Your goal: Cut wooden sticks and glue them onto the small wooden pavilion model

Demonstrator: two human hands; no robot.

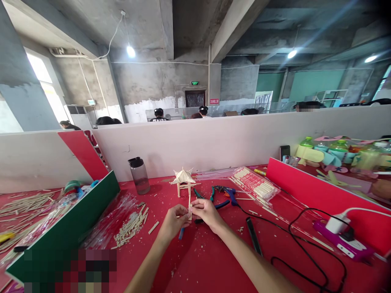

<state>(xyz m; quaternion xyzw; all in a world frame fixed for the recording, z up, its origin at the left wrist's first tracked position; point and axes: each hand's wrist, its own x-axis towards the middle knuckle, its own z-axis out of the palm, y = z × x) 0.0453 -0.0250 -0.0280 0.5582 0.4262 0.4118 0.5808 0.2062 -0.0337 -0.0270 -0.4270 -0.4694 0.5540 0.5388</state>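
My left hand [174, 220] and my right hand [208, 213] meet over the middle of the red table. Both are closed, fingertips pinching a small piece made of pale wooden sticks [190, 206]; its lower part is partly hidden by the fingers. Just beyond stands a little stick-built pavilion [183, 177] with a peaked roof and legs. Behind my right hand lie a tool with green handles [213, 193], a blue-handled tool [222, 204] and a blue glue gun [231, 196]. Left of my left hand is a heap of short cut sticks [132, 228].
A dark water bottle [139, 178] stands near the white partition [195, 142]. Packed sticks [256, 185] lie back right. A long black tool [254, 236], a looping black cable [305, 260] and a purple power strip [351, 246] are on the right. Green [61, 232] and red [324, 199] dividers flank the table.
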